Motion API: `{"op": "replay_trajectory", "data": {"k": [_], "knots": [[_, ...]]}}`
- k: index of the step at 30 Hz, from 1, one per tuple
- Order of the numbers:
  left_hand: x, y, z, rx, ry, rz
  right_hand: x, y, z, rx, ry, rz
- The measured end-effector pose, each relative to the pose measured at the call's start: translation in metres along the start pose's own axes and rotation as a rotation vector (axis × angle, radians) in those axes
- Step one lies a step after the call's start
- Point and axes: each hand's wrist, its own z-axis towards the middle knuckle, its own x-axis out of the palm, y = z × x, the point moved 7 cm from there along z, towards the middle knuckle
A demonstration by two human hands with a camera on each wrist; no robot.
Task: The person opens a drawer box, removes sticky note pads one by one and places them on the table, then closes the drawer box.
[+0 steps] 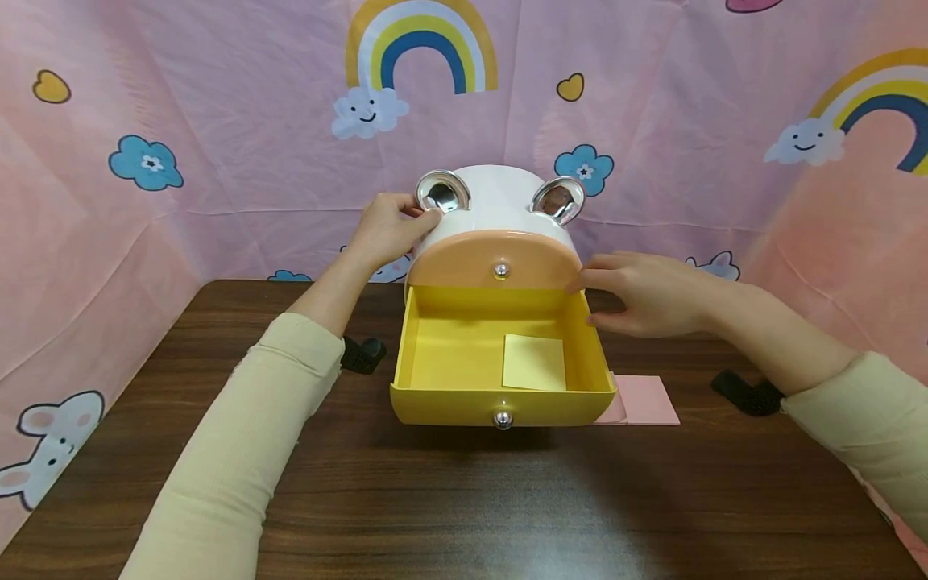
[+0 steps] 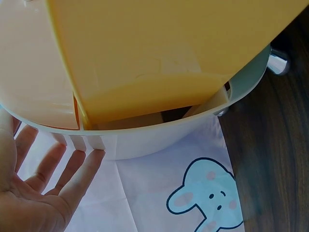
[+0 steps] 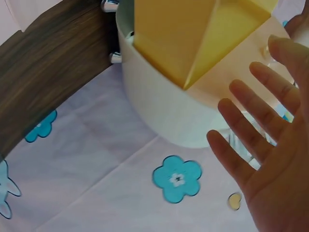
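A small white drawer box [image 1: 500, 197] with two silver, ear-like rings on top stands at the back of the table. Its peach upper drawer [image 1: 457, 262] is closed, while the yellow lower drawer [image 1: 449, 407] is pulled far out. In that drawer lies a square yellow sticky note [image 1: 533, 362]. My left hand [image 1: 391, 229] rests against the box's left side, just below the left ring; in the left wrist view its extended fingertips touch the white shell. Beside the yellow drawer's right wall is my right hand [image 1: 645, 294], fingers spread and holding nothing.
Pink paper squares [image 1: 648, 400] lie on the dark wooden table [image 1: 464, 499], partly beneath the drawer's right front corner. A pink patterned cloth [image 1: 275, 121] hangs close behind the box and along both sides. Short silver feet [image 2: 278, 62] show at the box's base.
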Motion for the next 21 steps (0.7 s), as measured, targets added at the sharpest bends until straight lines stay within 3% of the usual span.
{"op": "replay_trajectory", "data": {"k": [11,21], "knots": [[0.000,0.000,0.000,-0.001,0.001,0.009,0.006,0.028,0.028,-0.022,0.186,0.021],[0.000,0.000,0.000,0.004,-0.006,0.004,0.008,0.048,0.048,-0.013,0.260,-0.001]]}}
